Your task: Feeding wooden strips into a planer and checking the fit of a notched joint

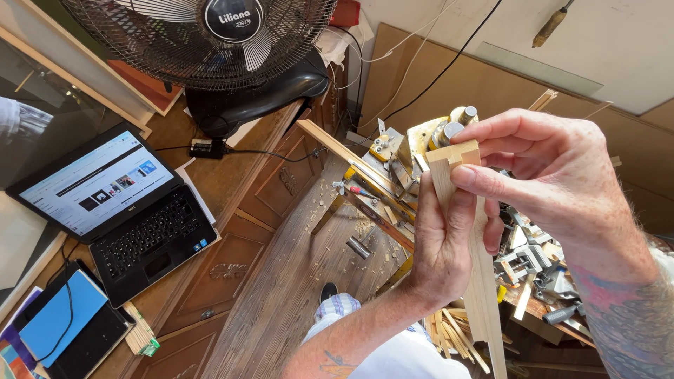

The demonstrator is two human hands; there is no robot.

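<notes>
Clamping a pale, smooth mitred wooden strip (pixel 477 267), left hand (pixel 439 245) and right hand (pixel 554 182) both grip tight.

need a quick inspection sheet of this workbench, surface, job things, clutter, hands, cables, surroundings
surface: worn wooden plank floor below; brown carved wooden cabinet carries the electronics.
job's things: long pale wooden strip with a notched top end, held upright.
clutter: pale wood offcuts; yellow and metal cutting jig; grey metal clamps.
grippers: left hand wraps the strip; right hand pinches its top end.
cables: black cable runs up the wall; another crosses the cabinet.
surroundings: open black laptop; black fan; blue notebook.
</notes>
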